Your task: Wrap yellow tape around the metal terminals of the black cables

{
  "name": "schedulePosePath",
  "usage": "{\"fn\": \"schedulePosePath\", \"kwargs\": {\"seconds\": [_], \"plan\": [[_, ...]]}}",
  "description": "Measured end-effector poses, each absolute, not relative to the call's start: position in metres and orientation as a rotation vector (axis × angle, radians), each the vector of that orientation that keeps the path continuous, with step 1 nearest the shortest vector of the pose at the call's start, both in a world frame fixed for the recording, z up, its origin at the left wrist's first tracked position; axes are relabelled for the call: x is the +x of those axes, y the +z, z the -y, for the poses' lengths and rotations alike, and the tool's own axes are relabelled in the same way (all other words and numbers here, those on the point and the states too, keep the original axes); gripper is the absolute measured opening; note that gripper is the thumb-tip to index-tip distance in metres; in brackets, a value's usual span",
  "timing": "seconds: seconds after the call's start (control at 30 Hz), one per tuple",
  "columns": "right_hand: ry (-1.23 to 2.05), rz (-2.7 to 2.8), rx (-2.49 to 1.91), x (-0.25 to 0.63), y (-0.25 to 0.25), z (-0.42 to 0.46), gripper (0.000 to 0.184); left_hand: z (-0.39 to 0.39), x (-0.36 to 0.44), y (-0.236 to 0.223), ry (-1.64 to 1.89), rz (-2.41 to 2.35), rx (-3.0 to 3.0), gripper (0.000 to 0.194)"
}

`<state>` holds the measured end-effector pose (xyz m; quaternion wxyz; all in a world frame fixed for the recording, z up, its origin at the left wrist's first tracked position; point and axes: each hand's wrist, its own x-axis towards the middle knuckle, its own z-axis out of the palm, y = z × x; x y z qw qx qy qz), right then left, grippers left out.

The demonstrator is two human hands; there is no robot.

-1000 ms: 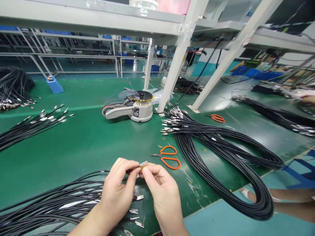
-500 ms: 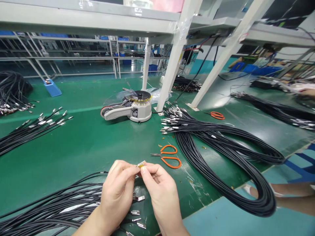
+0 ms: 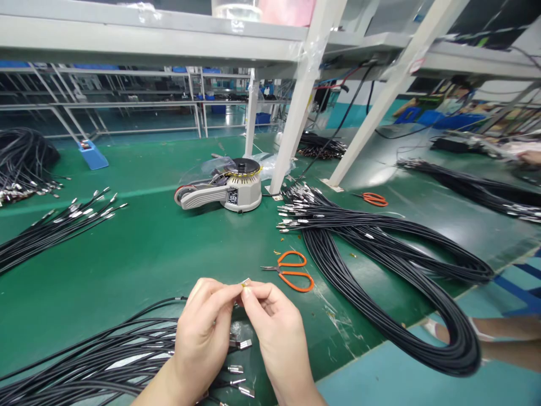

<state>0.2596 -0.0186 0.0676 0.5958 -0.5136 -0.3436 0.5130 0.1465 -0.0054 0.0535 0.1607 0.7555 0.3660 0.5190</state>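
My left hand point(image 3: 203, 332) and my right hand point(image 3: 276, 335) meet low in the middle of the view, fingertips pinched together on a small metal cable connector point(image 3: 245, 283) with a bit of yellow at it. Its black cable runs back under my left hand into a bundle of black cables point(image 3: 97, 361) lying on the green table point(image 3: 147, 254) at the lower left. Several metal-tipped ends point(image 3: 239, 369) of that bundle stick out just below my hands. Orange-handled scissors point(image 3: 293, 272) lie on the table a little beyond my right hand.
A grey tape dispenser point(image 3: 230, 192) stands mid-table. A large coil of black cables point(image 3: 380, 259) fills the right side, with more scissors point(image 3: 374, 198) behind it. More cable bundles point(image 3: 54, 225) lie at the left. White frame posts point(image 3: 296, 113) rise from the table. Another person's legs point(image 3: 499, 338) show at the right edge.
My hands stay pinched on the connector, fingers shifting slightly. The view has moved a little; nothing on the table has changed place.
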Motion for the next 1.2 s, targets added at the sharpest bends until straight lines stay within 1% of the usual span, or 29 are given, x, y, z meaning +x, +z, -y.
{"fn": "schedulePosePath", "kwargs": {"seconds": [0.5, 0.6, 0.7, 0.8, 0.9, 1.03, 1.2], "plan": [[1.222, 0.805, -1.195, 0.255, 0.057, 0.016, 0.015, 0.003, 0.148, 0.045, 1.492, -1.122, 2.216, 0.032], [1.236, 0.784, -1.164, 0.255, 0.054, 0.015, 0.017, 0.001, 0.146, 0.044, 1.465, -1.198, 2.22, 0.031], [1.253, 0.771, -1.142, 0.255, 0.052, 0.016, 0.018, -0.001, 0.142, 0.046, 1.389, -1.3, 2.261, 0.023], [1.265, 0.757, -1.127, 0.255, 0.049, 0.018, 0.02, -0.001, 0.14, 0.049, 1.34, -1.297, 2.289, 0.015], [1.304, 0.683, -1.08, 0.255, 0.046, 0.023, 0.026, 0.0, 0.14, 0.051, 1.391, -1.308, 2.284, 0.015], [1.334, 0.619, -1.051, 0.259, 0.046, 0.027, 0.04, 0.0, 0.14, 0.051, 1.488, -1.343, 2.27, 0.016], [1.206, 0.86, -1.168, 0.266, 0.063, 0.02, 0.034, 0.0, 0.141, 0.052, 1.477, -1.365, 2.305, 0.016]]}}
